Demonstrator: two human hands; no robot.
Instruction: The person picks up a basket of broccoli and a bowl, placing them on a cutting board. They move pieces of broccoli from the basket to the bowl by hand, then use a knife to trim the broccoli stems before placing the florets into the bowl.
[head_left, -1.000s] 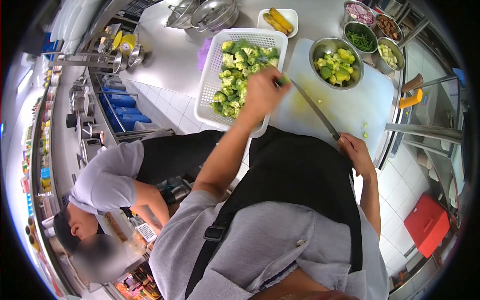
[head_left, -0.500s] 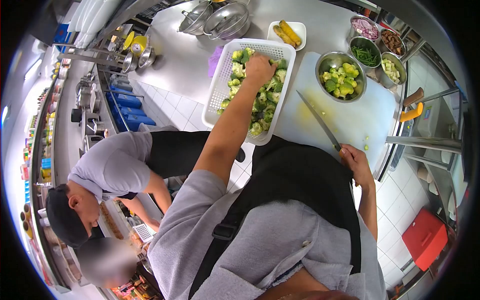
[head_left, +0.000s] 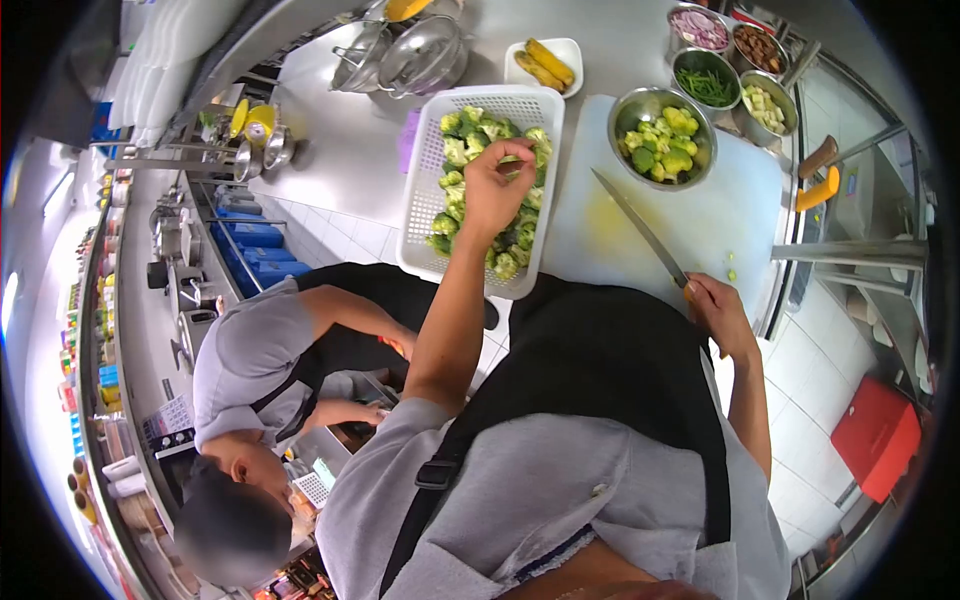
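My left hand (head_left: 498,195) hangs over the white perforated basket (head_left: 415,215), thumb and fingers curled together in a pinch. Whatever sits between the fingertips, if anything, is too small to make out. Cut broccoli florets (head_left: 452,200) fill much of the basket below it. On the right, my right hand (head_left: 718,308) grips the handle of a long knife (head_left: 640,228), whose blade lies low over the white cutting board (head_left: 745,215). A steel bowl (head_left: 616,122) of broccoli pieces (head_left: 660,148) stands at the board's far side.
Small steel bowls hold red onion (head_left: 698,30), brown pieces (head_left: 758,48), chopped greens (head_left: 706,86) and pale cubes (head_left: 768,108). A white dish (head_left: 570,52) carries yellow pieces. Colanders (head_left: 425,55) stand at the back. A co-worker (head_left: 255,370) bends close on my left.
My left hand has come up off the florets, its fingers now drawn together. The knife stays in my right hand, almost unmoved. The co-worker has shifted nearer, arms repositioned.
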